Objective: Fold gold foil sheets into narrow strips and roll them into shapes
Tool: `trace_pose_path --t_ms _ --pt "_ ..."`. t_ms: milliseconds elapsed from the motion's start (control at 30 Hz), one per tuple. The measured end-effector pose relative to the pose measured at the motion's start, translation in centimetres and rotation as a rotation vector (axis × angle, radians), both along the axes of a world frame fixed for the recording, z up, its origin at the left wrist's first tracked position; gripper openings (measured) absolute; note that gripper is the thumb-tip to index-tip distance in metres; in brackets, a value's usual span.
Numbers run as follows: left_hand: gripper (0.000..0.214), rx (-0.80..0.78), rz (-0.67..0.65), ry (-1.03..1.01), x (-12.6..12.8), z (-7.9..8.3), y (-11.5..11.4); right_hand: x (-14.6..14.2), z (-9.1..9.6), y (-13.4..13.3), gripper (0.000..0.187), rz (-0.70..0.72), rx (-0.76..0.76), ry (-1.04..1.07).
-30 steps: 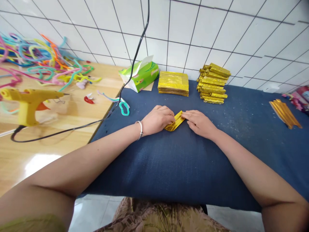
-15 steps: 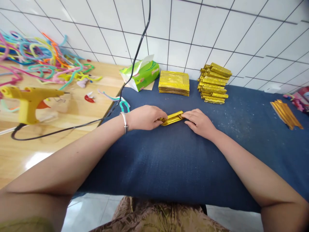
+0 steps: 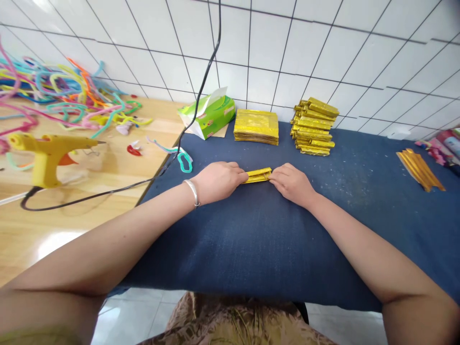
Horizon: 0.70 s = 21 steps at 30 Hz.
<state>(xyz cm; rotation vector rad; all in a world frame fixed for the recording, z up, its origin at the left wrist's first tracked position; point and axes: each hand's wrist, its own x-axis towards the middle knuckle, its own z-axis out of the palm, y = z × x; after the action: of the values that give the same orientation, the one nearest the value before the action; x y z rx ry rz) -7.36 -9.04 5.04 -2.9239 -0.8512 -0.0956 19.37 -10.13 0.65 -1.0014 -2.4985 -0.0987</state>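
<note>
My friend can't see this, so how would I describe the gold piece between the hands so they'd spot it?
Find the dark blue cloth. Look there between the left hand and right hand for a folded gold strip. Unlike the flat gold stack and the piled gold pieces behind it, it is a single piece with a hand at each end.

The blue cloth (image 3: 251, 244) lies open nearside; a cable (image 3: 196, 109) (black) obstructs left.

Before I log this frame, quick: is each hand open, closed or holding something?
Left hand: closed, holding the folded gold paper by its left end.
Right hand: closed at its right end.
</note>
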Motion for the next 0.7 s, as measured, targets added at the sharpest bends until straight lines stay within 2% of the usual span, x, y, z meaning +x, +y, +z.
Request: trace_pose_path --t_ms 167,367,500,600,700 --pt "0.025 -0.026 0.033 -0.086 -0.7 -0.8 1.2 -0.1 0.7 -0.2 0.027 -0.032 -0.001 0.041" --pt "0.025 -0.016 -0.014 -0.118 -0.7 -1.1 1.3 -0.1 0.3 0.0 0.021 -0.025 0.012 -0.043" --pt "0.026 0.033 -0.023 -0.100 -0.9 -1.3 0.5 0.0 0.1 0.0 0.023 -0.021 0.023 -0.047" --pt "0.027 0.078 0.025 -0.075 -1.3 -1.9 -0.6 0.0 0.1 0.0 0.023 0.009 0.005 -0.020" --pt "0.028 0.093 0.089 -0.137 -1.6 -2.9 -1.8 -0.2 0.1 -0.1 0.022 0.007 -0.031 0.025"
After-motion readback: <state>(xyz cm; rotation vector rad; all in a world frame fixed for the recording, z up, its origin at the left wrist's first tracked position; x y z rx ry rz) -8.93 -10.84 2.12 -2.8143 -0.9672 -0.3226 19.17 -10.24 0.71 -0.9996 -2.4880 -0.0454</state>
